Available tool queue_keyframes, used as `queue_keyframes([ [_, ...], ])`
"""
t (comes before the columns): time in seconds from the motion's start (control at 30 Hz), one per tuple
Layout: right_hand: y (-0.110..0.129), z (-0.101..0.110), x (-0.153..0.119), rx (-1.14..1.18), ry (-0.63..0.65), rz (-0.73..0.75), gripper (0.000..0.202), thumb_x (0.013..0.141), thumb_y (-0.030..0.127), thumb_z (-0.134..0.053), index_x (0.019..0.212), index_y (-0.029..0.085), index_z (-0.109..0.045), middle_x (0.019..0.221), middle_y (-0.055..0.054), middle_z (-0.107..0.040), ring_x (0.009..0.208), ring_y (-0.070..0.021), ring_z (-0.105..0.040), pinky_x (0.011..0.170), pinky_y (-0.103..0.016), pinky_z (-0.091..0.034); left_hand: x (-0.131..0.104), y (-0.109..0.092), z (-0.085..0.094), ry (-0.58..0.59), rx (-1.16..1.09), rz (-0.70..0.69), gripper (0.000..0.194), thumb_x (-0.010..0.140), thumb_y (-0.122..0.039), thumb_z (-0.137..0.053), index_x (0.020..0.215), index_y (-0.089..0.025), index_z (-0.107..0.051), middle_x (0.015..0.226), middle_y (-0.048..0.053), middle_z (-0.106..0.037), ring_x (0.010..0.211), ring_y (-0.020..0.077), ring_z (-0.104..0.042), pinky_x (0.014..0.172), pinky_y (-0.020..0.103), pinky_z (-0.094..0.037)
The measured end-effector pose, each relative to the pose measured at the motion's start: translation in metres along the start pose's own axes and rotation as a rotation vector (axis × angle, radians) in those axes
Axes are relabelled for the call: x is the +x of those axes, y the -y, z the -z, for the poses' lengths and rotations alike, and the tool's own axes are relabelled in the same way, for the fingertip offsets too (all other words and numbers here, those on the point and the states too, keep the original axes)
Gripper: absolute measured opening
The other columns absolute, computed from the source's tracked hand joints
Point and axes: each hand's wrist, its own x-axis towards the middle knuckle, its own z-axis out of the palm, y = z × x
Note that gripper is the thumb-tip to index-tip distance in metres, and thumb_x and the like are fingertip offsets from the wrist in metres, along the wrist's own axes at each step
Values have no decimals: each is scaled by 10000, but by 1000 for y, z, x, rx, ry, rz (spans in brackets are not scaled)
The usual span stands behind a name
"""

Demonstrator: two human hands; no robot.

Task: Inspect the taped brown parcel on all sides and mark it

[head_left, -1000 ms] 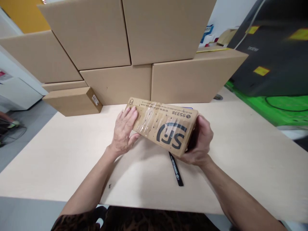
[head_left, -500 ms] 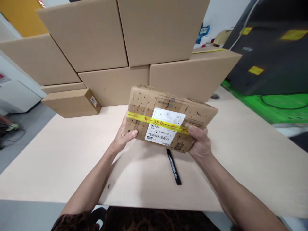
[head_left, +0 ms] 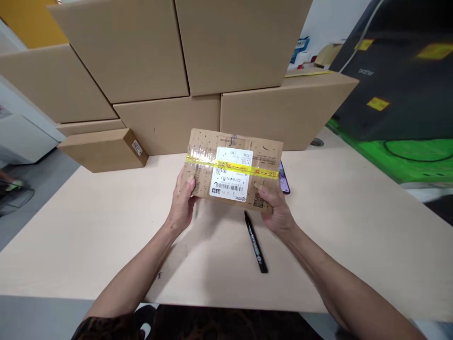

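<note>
Both hands hold a small cardboard box (head_left: 201, 141) above the table, its labelled face tilted toward me. A white shipping label (head_left: 230, 189) with barcodes is stuck on that face, and yellow tape with red print (head_left: 198, 160) runs across it. My left hand (head_left: 182, 200) grips the left lower corner, thumb on the front. The right lower corner is in my right hand (head_left: 278, 208), its thumb on the front too; the other fingers are hidden behind. Below the box a black marker pen (head_left: 255, 243) lies on the table. A phone (head_left: 283, 179) shows partly behind the box's right edge.
Large cardboard boxes (head_left: 244, 47) are stacked along the back of the table (head_left: 106, 226). A flatter box (head_left: 95, 150) with a small label stands at the left. A dark machine (head_left: 382, 85) with yellow stickers rises over a green surface (head_left: 406, 160) at the right.
The box has turned to face me more squarely and shifted a little left and up. My right hand has moved left with it, and the phone has come into sight.
</note>
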Motion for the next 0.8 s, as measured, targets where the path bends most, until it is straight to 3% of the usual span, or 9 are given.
queue_keyframes([
  [0.13,3,0,6,69,-114,-91,591,620,331,-902,1191,303,-751,1186,2,-865,1221,-331,-784,1085,-530,-635,4,7,13,82,202,-109,775,926,-738,-704,1554,-303,-578,1611,131,-621,1537,416,-533,1247,646,-475],
  [0.27,6,-1,8,123,-94,-288,421,608,362,-880,1005,273,-772,1011,-9,-886,1203,-360,-794,1074,-552,-633,13,0,31,120,560,-413,905,844,-734,-804,1609,-320,-553,1731,124,-495,1654,413,-369,1365,637,-287],
  [0.33,7,-1,7,134,-69,-350,405,637,397,-882,1009,276,-778,983,-5,-888,1193,-360,-799,1071,-560,-631,16,-5,35,146,637,-476,921,827,-712,-833,1610,-311,-561,1724,134,-503,1633,418,-407,1351,635,-317],
  [0.47,5,2,6,86,-6,-357,436,777,569,-842,1123,310,-783,1081,-3,-886,1244,-340,-780,1082,-556,-616,11,-4,28,71,525,-470,826,870,-702,-795,1564,-291,-617,1581,138,-648,1468,386,-602,1265,591,-463],
  [0.63,4,2,7,-15,90,-264,610,908,830,-604,1259,357,-761,1213,-21,-861,1321,-335,-740,1059,-563,-616,4,2,15,-50,413,-413,750,857,-654,-835,1489,-281,-681,1537,129,-670,1465,386,-598,1264,572,-468],
  [0.7,5,0,7,-46,113,-226,639,918,852,-569,1274,357,-761,1235,-26,-855,1337,-331,-730,1063,-555,-614,4,2,13,-59,383,-368,716,868,-652,-828,1460,-271,-700,1498,131,-692,1469,387,-595,1254,577,-480],
  [0.8,7,-2,8,-33,87,-214,567,893,783,-663,1240,348,-772,1231,-25,-858,1342,-332,-728,1080,-553,-610,5,1,12,-41,344,-295,704,882,-650,-816,1460,-265,-699,1433,127,-731,1442,380,-620,1240,586,-498],
])
